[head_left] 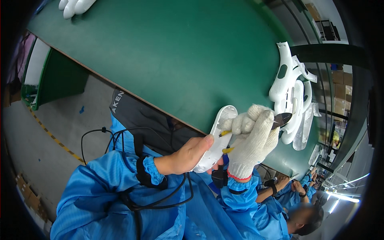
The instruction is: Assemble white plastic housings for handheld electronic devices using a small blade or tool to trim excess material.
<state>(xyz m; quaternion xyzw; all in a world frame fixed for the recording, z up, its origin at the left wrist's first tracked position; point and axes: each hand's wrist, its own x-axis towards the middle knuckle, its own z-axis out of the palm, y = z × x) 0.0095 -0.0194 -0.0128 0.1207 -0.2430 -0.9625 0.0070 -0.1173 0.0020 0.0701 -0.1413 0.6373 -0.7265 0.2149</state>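
Since the long, white, round-ended plastic shell sits off the support of the green, smooth, matte tabletop, tilted at its near edge, the bare left hand pinches its lower end, thumb flat across the top, fingers mostly hidden underneath; probably that way to steady it while leaving the upper face open.

The right hand, in a white knitted glove with red cuff edging, is at the shell's other side, fingers curled firmly round a yellow-handled, dark-headed metal hand cutter. Its head points away from the shell, handle ends toward it; looks like the tool is parked in the fist so the fingertips can work near the shell's edge. Cannot tell whether those fingertips press on it. Glove likely guards against edges and adds friction.

Shell: thin, rigid-looking, slightly glossy, shallow, rimmed, with a patch of tiny holes near the far end. Ribbed knit looks soft, bulky. Loose pile of curved white plastic mouldings, some with oval cut-outs, lies just beyond the glove, seemingly for easy reach. More rounded white plastic pieces at far left corner, well apart.
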